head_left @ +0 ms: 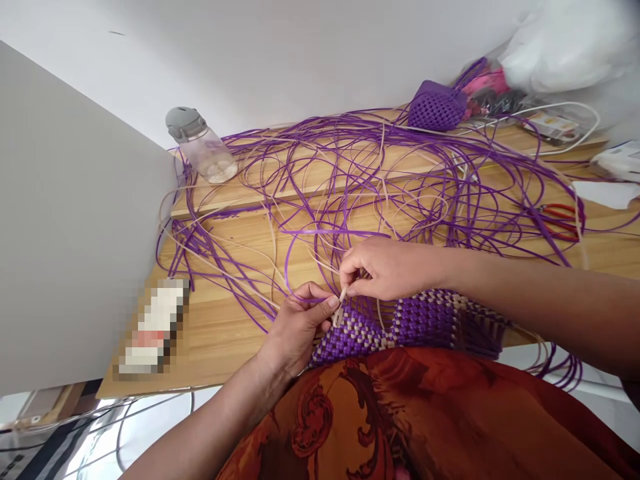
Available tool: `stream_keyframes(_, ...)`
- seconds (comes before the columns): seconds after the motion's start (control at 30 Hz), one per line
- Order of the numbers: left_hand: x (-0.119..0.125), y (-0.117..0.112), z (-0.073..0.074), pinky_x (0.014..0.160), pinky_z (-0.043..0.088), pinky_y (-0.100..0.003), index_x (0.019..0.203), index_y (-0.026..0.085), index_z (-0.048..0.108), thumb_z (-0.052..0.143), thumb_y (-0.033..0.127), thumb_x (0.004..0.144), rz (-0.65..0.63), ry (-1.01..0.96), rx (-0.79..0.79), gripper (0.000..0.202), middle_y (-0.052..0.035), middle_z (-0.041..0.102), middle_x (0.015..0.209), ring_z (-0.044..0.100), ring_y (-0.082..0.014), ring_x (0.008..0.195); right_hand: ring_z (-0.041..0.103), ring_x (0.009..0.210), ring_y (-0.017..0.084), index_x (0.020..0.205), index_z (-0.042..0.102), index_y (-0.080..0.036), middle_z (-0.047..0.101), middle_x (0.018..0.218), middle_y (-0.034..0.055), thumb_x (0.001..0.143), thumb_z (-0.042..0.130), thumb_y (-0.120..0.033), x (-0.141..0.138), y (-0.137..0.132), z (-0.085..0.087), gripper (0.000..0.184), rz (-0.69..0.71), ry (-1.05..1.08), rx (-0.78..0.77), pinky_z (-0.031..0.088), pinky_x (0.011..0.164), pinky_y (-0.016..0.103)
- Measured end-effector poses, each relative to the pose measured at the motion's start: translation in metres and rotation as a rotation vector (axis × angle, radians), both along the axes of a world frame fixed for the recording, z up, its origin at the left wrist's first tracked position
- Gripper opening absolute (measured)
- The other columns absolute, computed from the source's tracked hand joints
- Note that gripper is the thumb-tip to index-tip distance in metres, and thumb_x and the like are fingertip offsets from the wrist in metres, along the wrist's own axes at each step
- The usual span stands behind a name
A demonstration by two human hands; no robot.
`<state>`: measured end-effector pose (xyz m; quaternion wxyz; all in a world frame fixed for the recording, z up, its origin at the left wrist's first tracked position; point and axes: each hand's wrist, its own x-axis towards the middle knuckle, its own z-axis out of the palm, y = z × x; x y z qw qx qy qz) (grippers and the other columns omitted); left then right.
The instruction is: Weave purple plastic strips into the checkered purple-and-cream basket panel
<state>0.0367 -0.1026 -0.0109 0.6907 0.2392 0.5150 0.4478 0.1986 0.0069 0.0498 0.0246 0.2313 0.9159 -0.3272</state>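
A woven piece (425,323) of purple and beige plastic strips lies at the table's near edge, against the patterned red-brown clothing. At its left end my left hand (300,327) is closed, thumb and forefinger pinching the edge of the weave. Just above, my right hand (383,270) pinches a beige strip (343,294) between thumb and fingertips. The two hands nearly meet there. Long loose purple and beige strips (350,200) fan out from the weave across the table.
A clear bottle with a grey lid (186,123) stands at the back left. A small purple woven basket (436,107), red-handled pliers (560,220) and a white plastic bag (565,47) are on the right. A blurred-out flat object (155,327) lies on the wooden table (220,340) at left.
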Motion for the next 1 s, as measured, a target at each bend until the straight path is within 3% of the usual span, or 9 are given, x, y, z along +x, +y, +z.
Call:
stream_keyframes(0.1,0.000,0.000,0.001,0.042,0.022,-0.015,0.072,0.015,0.054,0.077,0.024,0.068,0.004,-0.003,-0.002,0.025,0.0062,0.052,0.053,0.039,-0.0021,0.042,0.057,0.069,0.012,0.078,0.071,-0.017,0.067,0.072,0.0018,0.078,0.058,-0.021,0.001,-0.003,0.001,0.014,0.038,0.002,0.055,0.038,0.067,0.025)
stream_keyframes(0.27,0.000,0.001,0.002,0.042,0.025,-0.014,0.071,0.014,0.055,0.079,0.024,0.065,0.025,-0.047,-0.051,0.027,0.0062,0.051,0.052,0.040,-0.0016,0.042,0.056,0.075,0.015,0.071,0.067,-0.015,0.064,0.072,0.0036,0.081,0.057,-0.024,0.010,-0.020,-0.013,0.017,-0.030,0.112,0.323,0.039,0.075,0.028)
stream_keyframes(0.37,0.000,0.001,0.000,0.041,0.023,-0.013,0.071,0.014,0.055,0.079,0.024,0.065,0.015,-0.073,-0.060,0.027,0.0065,0.050,0.051,0.039,-0.0013,0.040,0.054,0.076,0.016,0.080,0.066,-0.015,0.063,0.076,0.0040,0.085,0.053,-0.021,0.014,-0.028,-0.021,0.016,0.047,0.168,0.470,0.039,0.075,0.029)
stream_keyframes(0.5,0.000,0.002,-0.002,0.040,0.023,-0.013,0.071,0.014,0.055,0.078,0.022,0.067,0.010,-0.069,-0.018,0.025,0.0059,0.052,0.052,0.040,-0.0008,0.040,0.052,0.072,0.014,0.083,0.062,-0.015,0.061,0.078,0.0029,0.087,0.049,-0.020,0.015,-0.028,-0.024,0.014,0.098,0.178,0.531,0.039,0.069,0.027)
stream_keyframes(0.67,-0.002,0.000,-0.005,0.040,0.024,-0.011,0.071,0.014,0.056,0.079,0.022,0.066,0.017,-0.089,0.000,0.025,0.0069,0.050,0.051,0.041,-0.0004,0.039,0.051,0.077,0.015,0.085,0.060,-0.016,0.062,0.085,0.0045,0.091,0.044,-0.017,0.019,-0.022,-0.030,0.017,0.319,0.286,0.891,0.038,0.067,0.028)
stream_keyframes(0.73,-0.002,-0.001,-0.006,0.040,0.024,-0.011,0.071,0.014,0.056,0.079,0.023,0.066,0.021,-0.087,0.000,0.025,0.0069,0.050,0.051,0.040,-0.0003,0.039,0.052,0.078,0.014,0.087,0.060,-0.018,0.063,0.089,0.0033,0.091,0.044,-0.015,0.021,-0.020,-0.036,0.017,0.346,0.333,0.966,0.039,0.068,0.027)
stream_keyframes(0.83,-0.002,-0.001,-0.004,0.040,0.026,-0.011,0.073,0.014,0.058,0.080,0.022,0.064,0.031,-0.088,-0.006,0.025,0.0065,0.053,0.054,0.041,0.0001,0.040,0.053,0.081,0.014,0.086,0.061,-0.017,0.064,0.091,0.0040,0.090,0.045,-0.015,0.021,-0.020,-0.042,0.016,0.276,0.343,0.842,0.040,0.072,0.027)
stream_keyframes(1.0,0.000,0.000,0.001,0.041,0.029,-0.012,0.072,0.014,0.058,0.081,0.020,0.061,0.028,-0.059,-0.020,0.026,0.0053,0.057,0.055,0.044,-0.0011,0.041,0.055,0.079,0.012,0.086,0.063,-0.014,0.064,0.081,0.0028,0.080,0.051,-0.008,0.015,-0.020,-0.032,0.015,0.002,0.300,0.297,0.041,0.078,0.025)
